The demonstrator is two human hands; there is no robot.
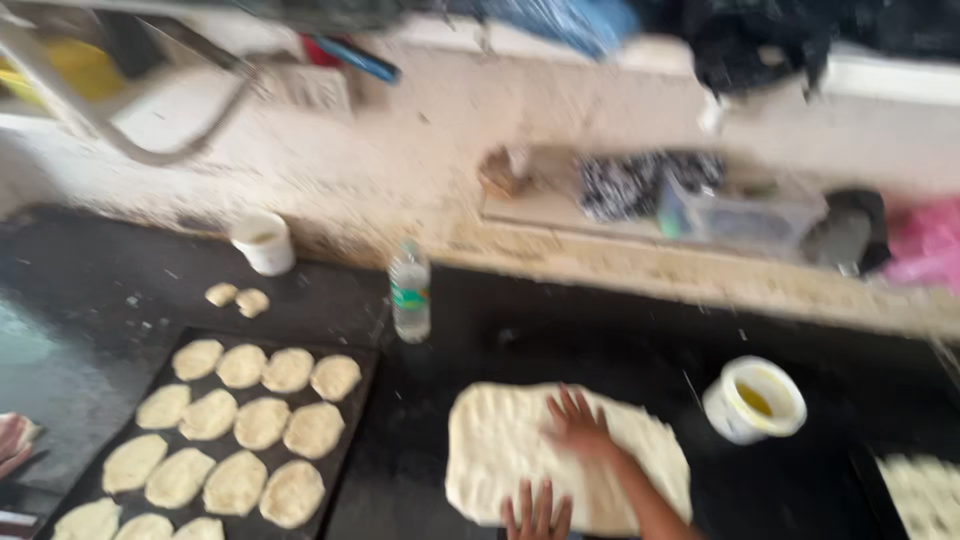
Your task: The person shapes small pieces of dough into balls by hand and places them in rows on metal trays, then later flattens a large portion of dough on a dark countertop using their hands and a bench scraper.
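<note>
A flattened sheet of dough is spread on the dark counter, low in the view. The right hand is laid flat on it with fingers spread, nothing grasped; the left hand is pressed on its near edge, fingers likewise splayed. Just right of the sheet, a white tub of yellow liquid is seen; behind it, one plastic bottle and a second white cup. To the left, a dark tray is filled with about fifteen dough rounds; two loose pieces are left beside it. Another person's hand is glimpsed at the left edge.
</note>
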